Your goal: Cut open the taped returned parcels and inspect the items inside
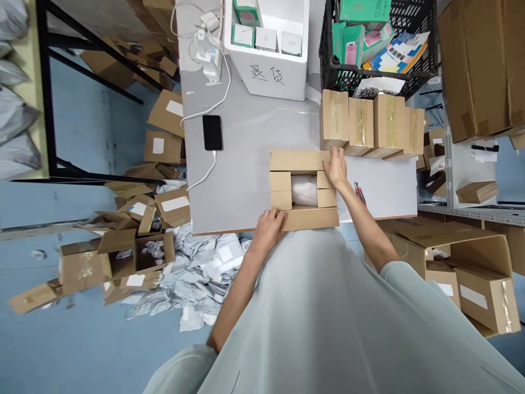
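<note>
An opened cardboard box (309, 219) lies at the table's near edge, its long flaps folded out and its short side flaps turned inward. Between the flaps a pale, wrapped item (304, 190) shows inside; its kind cannot be made out. My left hand (268, 230) grips the near flap at its left corner, fingers curled over the edge. At the far right corner my right hand (337, 168) is closed on the far flap, close to a row of taped cardboard boxes (361, 125). A red and black utility knife (360, 193) lies right of the box.
A black phone (212, 132) on a white cable lies left on the table (238, 191). A white foam bin (266, 74) and a black crate (340, 76) stand at the back. Grey plastic bags (192, 273) and opened boxes cover the floor at left.
</note>
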{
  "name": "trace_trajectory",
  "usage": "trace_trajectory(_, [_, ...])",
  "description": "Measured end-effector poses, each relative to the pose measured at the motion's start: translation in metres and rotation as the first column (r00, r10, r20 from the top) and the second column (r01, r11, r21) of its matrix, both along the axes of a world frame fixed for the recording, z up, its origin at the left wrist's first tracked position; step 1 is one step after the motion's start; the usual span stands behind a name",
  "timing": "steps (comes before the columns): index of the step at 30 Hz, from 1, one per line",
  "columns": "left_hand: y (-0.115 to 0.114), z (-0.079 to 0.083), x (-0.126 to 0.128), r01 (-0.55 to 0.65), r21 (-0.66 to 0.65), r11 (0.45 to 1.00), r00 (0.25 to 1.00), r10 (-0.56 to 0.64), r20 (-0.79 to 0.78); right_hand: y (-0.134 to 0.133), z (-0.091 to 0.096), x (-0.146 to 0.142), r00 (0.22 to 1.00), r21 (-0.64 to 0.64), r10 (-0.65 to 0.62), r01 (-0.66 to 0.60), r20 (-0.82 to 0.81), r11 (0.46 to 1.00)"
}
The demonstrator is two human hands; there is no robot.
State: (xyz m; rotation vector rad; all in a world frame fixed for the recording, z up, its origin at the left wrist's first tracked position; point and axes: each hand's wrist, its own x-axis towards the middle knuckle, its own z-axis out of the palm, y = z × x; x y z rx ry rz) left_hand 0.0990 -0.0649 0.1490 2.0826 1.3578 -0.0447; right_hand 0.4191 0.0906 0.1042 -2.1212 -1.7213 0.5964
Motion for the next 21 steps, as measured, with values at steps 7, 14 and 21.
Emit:
trace_trajectory(7, [0.043,0.009,0.033,0.053,-0.006,0.999,0.99,-0.052,0.134,-0.064,0.022,-0.051,0.948,-0.19,0.3,-0.277,0.105,0.942])
trace_trajectory(14, [0.059,0.006,0.054,0.176,-0.073,0.982,0.983,-0.17,0.075,-0.078,0.035,-0.035,0.926,-0.191,0.378,-0.368,0.016,0.91])
trace_trajectory(21, [0.062,0.025,0.041,0.126,0.061,0.99,0.99,-0.122,-0.069,-0.107,0.072,-0.002,0.949,-0.14,0.31,-0.3,0.06,0.944])
